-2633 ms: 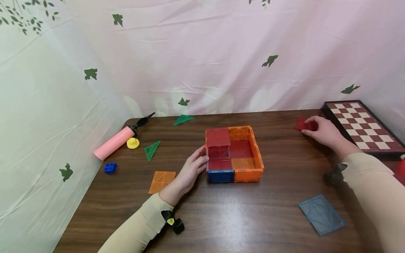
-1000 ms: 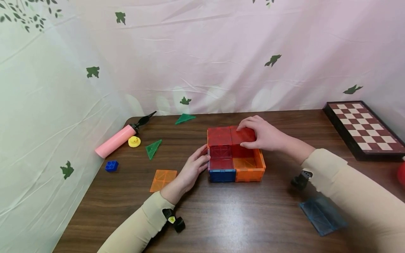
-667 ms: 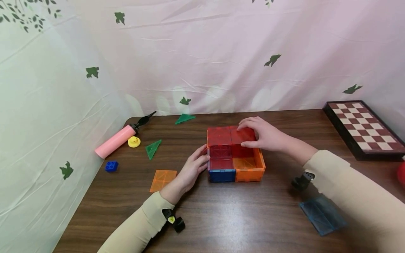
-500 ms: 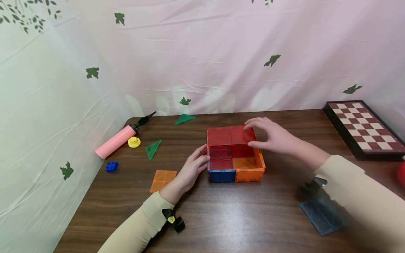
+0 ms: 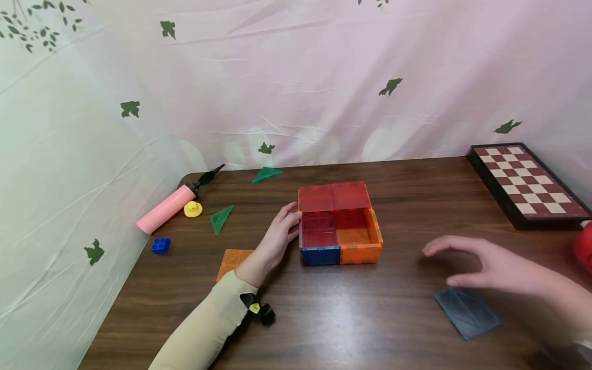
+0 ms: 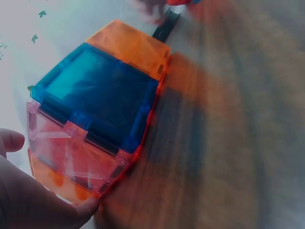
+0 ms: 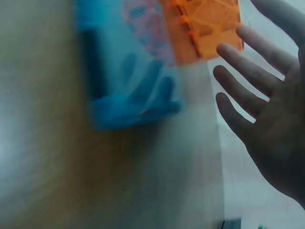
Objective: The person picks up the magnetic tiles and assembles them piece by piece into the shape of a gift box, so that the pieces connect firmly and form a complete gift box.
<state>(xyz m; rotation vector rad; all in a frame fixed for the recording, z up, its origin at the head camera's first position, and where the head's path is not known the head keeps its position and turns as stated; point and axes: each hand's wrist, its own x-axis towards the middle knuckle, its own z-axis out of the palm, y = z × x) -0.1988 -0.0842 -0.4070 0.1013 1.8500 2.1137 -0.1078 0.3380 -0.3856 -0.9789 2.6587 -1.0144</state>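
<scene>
A low box of see-through magnetic tiles (image 5: 361, 254) stands mid-table, with orange, blue and pink walls. Two red square tiles (image 5: 333, 197) lie side by side over its back half; the front half is uncovered. My left hand (image 5: 276, 237) rests its fingers against the box's left side; in the left wrist view, its fingertips are right at the pink wall (image 6: 71, 143). My right hand (image 5: 497, 264) hovers at the right with fingers spread and holds nothing. Just below it a blue square tile (image 5: 469, 316) lies flat, blurred in the right wrist view.
Left of the box lie an orange square tile (image 5: 233, 259), two green triangle tiles (image 5: 221, 219), a yellow rubber duck (image 5: 192, 209), a blue toy brick (image 5: 160, 245) and a pink hand pump (image 5: 166, 208). A checkerboard (image 5: 532, 185) and a red object (image 5: 585, 246) are at the right.
My right hand brought a red tile from the right, set it on the box's back right, let go and moved right and nearer, over the blue tile. My left hand stayed by the box.
</scene>
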